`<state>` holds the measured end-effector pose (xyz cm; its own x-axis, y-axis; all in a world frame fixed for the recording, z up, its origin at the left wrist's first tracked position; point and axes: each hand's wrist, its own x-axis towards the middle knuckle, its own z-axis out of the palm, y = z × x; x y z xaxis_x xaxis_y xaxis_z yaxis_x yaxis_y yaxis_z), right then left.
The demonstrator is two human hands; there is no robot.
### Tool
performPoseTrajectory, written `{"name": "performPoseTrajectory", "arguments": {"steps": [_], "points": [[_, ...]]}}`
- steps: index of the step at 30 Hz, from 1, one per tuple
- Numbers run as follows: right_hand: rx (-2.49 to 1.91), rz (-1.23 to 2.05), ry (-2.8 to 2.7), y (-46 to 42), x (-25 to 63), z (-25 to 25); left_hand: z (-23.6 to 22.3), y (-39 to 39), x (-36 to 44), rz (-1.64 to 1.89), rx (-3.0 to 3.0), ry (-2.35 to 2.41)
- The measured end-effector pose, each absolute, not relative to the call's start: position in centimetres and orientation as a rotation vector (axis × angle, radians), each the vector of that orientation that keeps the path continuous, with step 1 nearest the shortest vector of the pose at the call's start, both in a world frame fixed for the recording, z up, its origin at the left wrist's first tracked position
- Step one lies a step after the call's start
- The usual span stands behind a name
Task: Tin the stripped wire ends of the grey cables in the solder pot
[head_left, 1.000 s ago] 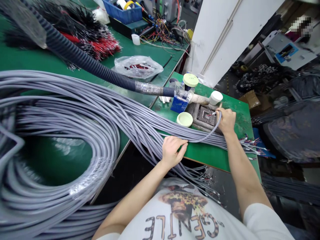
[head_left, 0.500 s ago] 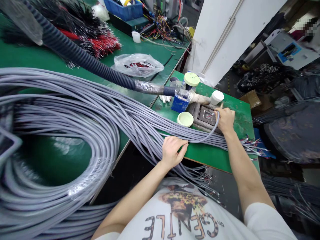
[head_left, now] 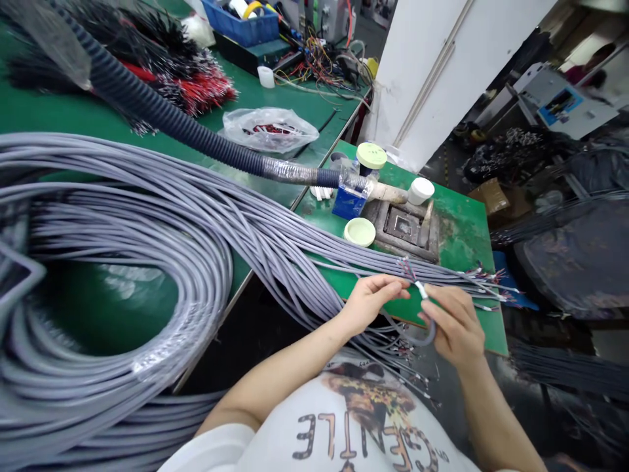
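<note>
My right hand (head_left: 456, 321) pinches a grey cable (head_left: 429, 335) close to its end, in front of the green bench. A white sleeve section (head_left: 421, 290) and thin coloured wires (head_left: 405, 267) stick out past the fingertips, pointing up and left. My left hand (head_left: 376, 298) is beside those wires, thumb and fingers drawn together; what lies between them, if anything, is too small to make out. Behind both hands runs a thick bundle of grey cables (head_left: 275, 229), with stripped ends (head_left: 491, 282) at the right.
A solder pot (head_left: 388, 246) with a square opening sits behind the bundle, a scraper-like tool on it. Around it are a fume hose (head_left: 230, 147), a blue box (head_left: 348, 203), a shallow dish (head_left: 360, 232) and a white jar (head_left: 421, 191). Coiled cable (head_left: 196, 341) fills the left.
My right hand has brought the cable end from the pot down toward me. My left hand has left the bundle and moved right, up to the wire ends.
</note>
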<state>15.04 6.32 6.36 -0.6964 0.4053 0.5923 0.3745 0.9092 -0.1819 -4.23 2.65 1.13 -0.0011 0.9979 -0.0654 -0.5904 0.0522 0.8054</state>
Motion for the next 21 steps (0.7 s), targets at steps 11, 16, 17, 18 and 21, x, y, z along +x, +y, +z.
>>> {"name": "performPoseTrajectory", "arguments": {"steps": [11, 16, 17, 18, 21], "points": [[-0.573, 0.141, -2.414, 2.6, 17.9, 3.7, 2.3, 1.5, -1.7, 1.357, 0.425, 0.651], [-0.599, 0.291, -2.326, 1.7, 18.1, 3.7, 2.5, 1.5, -1.0, 1.453, 0.460, 0.725], [-0.634, 0.353, -2.289, 1.5, 18.0, 4.0, 2.6, 1.5, -0.9, 1.469, 0.476, 0.729], [-0.698, 0.427, -2.239, 1.4, 17.9, 4.3, 2.7, 1.6, -0.7, 1.479, 0.493, 0.731], [-0.985, 0.639, -2.084, 1.3, 17.4, 5.4, 3.1, 1.7, -0.1, 1.477, 0.533, 0.737]]}}
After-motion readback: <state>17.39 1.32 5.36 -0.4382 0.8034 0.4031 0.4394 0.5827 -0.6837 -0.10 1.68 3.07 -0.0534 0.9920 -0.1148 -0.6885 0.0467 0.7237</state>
